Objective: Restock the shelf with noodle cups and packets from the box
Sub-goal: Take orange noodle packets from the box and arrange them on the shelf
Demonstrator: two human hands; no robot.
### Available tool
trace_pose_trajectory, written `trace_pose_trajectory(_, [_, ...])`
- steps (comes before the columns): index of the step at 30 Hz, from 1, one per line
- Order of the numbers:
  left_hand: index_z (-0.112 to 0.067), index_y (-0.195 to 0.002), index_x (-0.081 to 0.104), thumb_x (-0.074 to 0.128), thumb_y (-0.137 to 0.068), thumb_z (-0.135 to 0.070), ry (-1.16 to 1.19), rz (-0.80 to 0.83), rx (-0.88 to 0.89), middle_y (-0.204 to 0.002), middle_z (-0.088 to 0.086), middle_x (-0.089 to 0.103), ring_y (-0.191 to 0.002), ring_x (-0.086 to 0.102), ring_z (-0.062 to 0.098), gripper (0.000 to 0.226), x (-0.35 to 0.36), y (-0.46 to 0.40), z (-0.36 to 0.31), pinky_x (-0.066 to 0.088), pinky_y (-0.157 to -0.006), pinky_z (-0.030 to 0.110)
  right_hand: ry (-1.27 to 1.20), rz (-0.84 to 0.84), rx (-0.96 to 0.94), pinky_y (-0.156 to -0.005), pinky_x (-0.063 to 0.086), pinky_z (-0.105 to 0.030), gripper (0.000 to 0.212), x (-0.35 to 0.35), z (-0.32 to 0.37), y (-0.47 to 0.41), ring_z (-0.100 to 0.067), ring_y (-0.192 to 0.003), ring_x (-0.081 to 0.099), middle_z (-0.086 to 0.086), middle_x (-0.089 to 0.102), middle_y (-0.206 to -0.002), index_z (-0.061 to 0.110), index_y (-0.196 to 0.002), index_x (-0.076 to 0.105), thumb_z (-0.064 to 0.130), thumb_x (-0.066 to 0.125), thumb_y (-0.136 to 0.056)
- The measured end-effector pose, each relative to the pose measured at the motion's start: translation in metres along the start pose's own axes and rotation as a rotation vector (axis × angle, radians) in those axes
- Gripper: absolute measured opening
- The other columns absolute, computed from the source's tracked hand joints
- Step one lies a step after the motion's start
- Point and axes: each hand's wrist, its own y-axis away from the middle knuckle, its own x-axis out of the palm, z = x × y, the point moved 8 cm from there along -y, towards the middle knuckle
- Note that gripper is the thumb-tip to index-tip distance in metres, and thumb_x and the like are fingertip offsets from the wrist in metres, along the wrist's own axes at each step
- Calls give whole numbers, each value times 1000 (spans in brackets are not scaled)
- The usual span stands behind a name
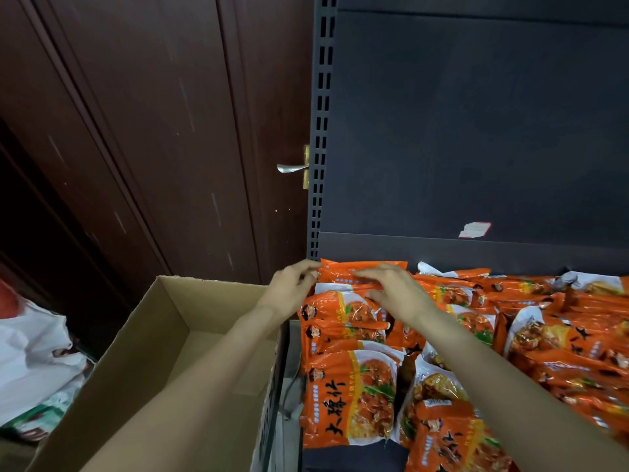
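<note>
Evidently the step in hand is seating one orange packet (362, 270) at the very back of the shelf (476, 253), in the left rear corner, where it stands on edge against the dark back panel (476, 131). To do this well, I would push it flat against the panel and square to the slotted upright (318, 199) at its 9 o'clock, then press the top edge down so it sits level with the rows in front and does not flop forward over them. Going gently matters here (these soft bags likely crumple and slide on each other).

Both forearms reach forward and up from the lower edge of the view, converging on that packet. The left hand (292, 289) is at the packet's left end, its fingers (308, 267) curled and pinching the corner. The right hand (396, 289) lies palm down over the packet's front, fingers straight and close together along its top edge, thumb stretched out to 9 o'clock, pressing rather than gripping.

More packets (354, 393) already cover the shelf from 6 o'clock round to 3 o'clock, overlapping in rough rows. The cardboard box (163, 335) sits open at 8 o'clock of the hands, and what shows of its inside holds nothing, so the restocking looks nearly finished. No noodle cups are visible.
</note>
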Motion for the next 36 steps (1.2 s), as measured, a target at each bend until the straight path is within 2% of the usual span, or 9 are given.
trace_pose_trajectory(3, [-19, -121, 58, 40, -101, -26, -113, 35, 6, -119, 1, 63, -95, 57, 6, 28, 3, -3, 0, 43, -63, 6, -83, -5, 159, -96, 47, -33, 31, -1, -26, 7, -20, -113, 56, -3, 59, -123, 20, -118, 60, 22, 64, -87])
trace_pose_trajectory(8, [-16, -119, 60, 42, -100, -28, -148, 63, -7, -117, 1, 62, -100, 58, 10, 29, 4, -3, 3, 42, -66, 10, 24, -103, 108, -71, 45, -29, 10, -22, -16, 10, -19, -89, 61, 0, 62, -98, 22, -97, 68, 23, 62, -89])
trace_pose_trajectory(11, [-20, -120, 58, 48, -97, -30, -112, 93, 4, -110, -3, 62, -96, 60, 10, 27, 4, -3, 0, 45, -67, 11, 93, -119, -10, -82, 49, -35, 18, -31, 6, 1, -21, -95, 59, -2, 56, -102, 19, -106, 69, 18, 60, -90])
trace_pose_trajectory(15, [-27, -125, 55, 55, -94, -28, -96, 133, 58, -117, -4, 61, -103, 59, 12, 32, 8, -2, -3, 50, -82, 23, -70, -4, -138, -92, 46, -25, 32, -7, 34, -5, -14, -102, 55, 0, 54, -110, 21, -119, 64, 15, 63, -88])
trace_pose_trajectory(18, [-20, -113, 63, 56, -94, -26, -113, 148, 57, -117, -3, 61, -104, 58, 10, 21, 9, 0, 0, 51, -82, 22, -327, -104, 23, -90, 46, -21, 42, -8, 9, -3, -12, -103, 56, -1, 54, -113, 17, -123, 59, 15, 70, -82])
trace_pose_trajectory(23, [-16, -107, 65, 58, -92, -24, -167, 138, 59, -120, 1, 55, -111, 54, 15, 18, 9, 1, 3, 49, -92, 32, -353, -85, 152, -82, 51, -23, 21, 6, -20, 5, -13, -87, 63, -6, 69, -98, 10, -104, 68, 14, 69, -83])
trace_pose_trajectory(27, [-17, -97, 64, 60, -91, -21, -152, 113, 55, -113, -2, 54, -105, 53, 13, 8, 10, 0, 3, 49, -82, 25, -251, -154, 132, -80, 54, -37, 8, 4, -14, 2, -17, -83, 65, -2, 70, -87, 15, -92, 70, 12, 66, -85])
trace_pose_trajectory(31, [-20, -94, 63, 61, -90, -22, -115, 109, 40, -108, -2, 60, -102, 60, 16, 4, 13, -2, 7, 52, -80, 26, -72, -310, 4, -70, 46, -29, 12, -28, 6, 3, -21, -83, 61, -2, 62, -91, 16, -98, 70, 14, 62, -88])
trace_pose_trajectory(36, [-21, -110, 63, 67, -86, -25, -140, 46, 100, -116, -2, 54, -108, 52, 10, 25, 4, -1, -2, 45, -86, 24, 98, -72, -118, -78, 48, -28, 23, 2, 31, -2, -20, -97, 61, -1, 61, -108, 22, -112, 67, 17, 55, -93])
